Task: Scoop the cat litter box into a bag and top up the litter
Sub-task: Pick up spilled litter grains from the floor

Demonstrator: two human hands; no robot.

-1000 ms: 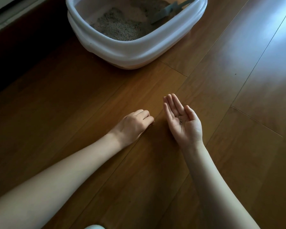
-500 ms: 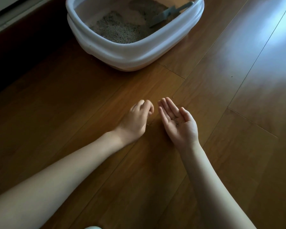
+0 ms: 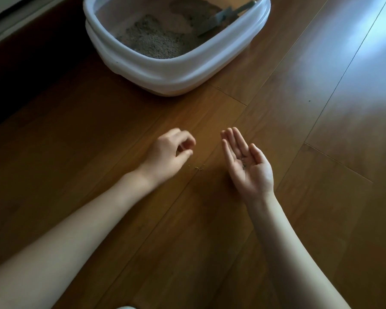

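Since half a second ago the left hand (image 3: 168, 156) has drawn away from the right hand (image 3: 246, 166), so a gap of bare wooden floor (image 3: 210, 219) now lies between them. Its fingers are loosely curled, thumb near the fingertips; the hand is blurred, so whether that grip pinches anything cannot be told. A few stray litter grains (image 3: 197, 167) lie on the floor just beside it, between the two hands.

The right hand is held palm up, fingers straight and together, with several small grains (image 3: 244, 165) resting in the hollow of the palm.

Toward the far edge of the floor, well apart from both hands, sits a white litter box (image 3: 176, 72) with a rounded rim. It holds grey litter (image 3: 156, 42) heaped unevenly, with pale bare bottom showing in places. A grey scoop (image 3: 218, 21) lies inside, its blade down in the litter and its handle leaning against the far right rim.
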